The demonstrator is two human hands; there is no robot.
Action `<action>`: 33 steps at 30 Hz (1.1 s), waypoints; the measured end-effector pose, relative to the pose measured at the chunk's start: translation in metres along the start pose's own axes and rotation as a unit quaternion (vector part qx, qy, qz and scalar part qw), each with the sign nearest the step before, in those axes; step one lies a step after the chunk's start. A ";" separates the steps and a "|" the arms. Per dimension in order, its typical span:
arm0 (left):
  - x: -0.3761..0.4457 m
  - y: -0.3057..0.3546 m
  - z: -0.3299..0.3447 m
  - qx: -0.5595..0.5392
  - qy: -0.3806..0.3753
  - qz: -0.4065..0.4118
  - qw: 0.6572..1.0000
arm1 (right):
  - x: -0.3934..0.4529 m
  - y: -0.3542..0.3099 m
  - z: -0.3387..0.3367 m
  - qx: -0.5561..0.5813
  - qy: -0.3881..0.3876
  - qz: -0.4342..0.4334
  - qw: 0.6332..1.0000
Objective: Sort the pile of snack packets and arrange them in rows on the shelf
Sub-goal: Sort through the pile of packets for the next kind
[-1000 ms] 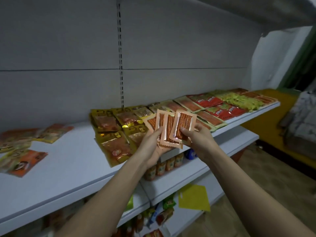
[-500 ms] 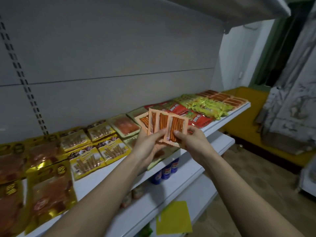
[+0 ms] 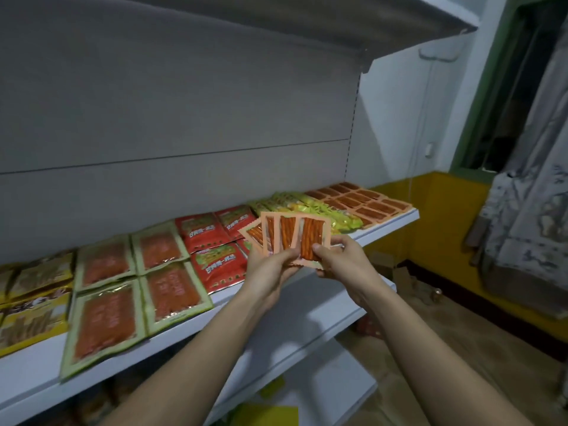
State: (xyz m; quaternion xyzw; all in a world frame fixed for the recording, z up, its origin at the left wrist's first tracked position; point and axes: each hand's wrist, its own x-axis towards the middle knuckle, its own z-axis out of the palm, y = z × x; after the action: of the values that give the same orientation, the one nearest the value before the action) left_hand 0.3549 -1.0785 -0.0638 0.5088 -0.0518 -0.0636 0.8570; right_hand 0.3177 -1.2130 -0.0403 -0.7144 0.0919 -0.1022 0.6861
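Four flat crinkle-edged orange packets (image 3: 289, 238) fanned between both hands.

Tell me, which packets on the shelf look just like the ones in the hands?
The peach-orange packets at the shelf's far right end. They share the fanned packets' peach borders and orange sticks; the others are yellow-green, red, green-edged or yellow.

**Dim corner, grey shelving**

Grey back panel (image 3: 184, 118) fills the left, an upper shelf (image 3: 307, 23) jutting overhead. To the right, a white wall (image 3: 408, 118) over a yellow band (image 3: 455, 216), with a cable running down it. A green window frame (image 3: 479, 87), a patterned curtain (image 3: 528, 210) hanging beside it. Brownish floor (image 3: 461, 348), low light.
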 end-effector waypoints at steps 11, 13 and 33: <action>0.126 -0.050 0.100 -0.036 0.012 -0.038 0.999 | 0.154 0.016 -0.107 -0.023 -0.019 0.009 1.000; 0.158 -0.055 0.112 -0.055 0.035 -0.046 0.997 | 0.191 0.015 -0.121 -0.024 -0.012 0.014 1.000; 0.327 -0.089 0.176 0.029 0.214 0.035 0.976 | 0.410 0.015 -0.208 -0.375 -0.287 0.044 0.880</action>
State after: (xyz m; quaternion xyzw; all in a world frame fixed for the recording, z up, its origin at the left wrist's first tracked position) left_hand 0.6455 -1.3262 -0.0505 0.5328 0.1132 0.0781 0.8350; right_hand 0.6556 -1.5243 -0.0392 -0.9117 -0.0458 0.1798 0.3666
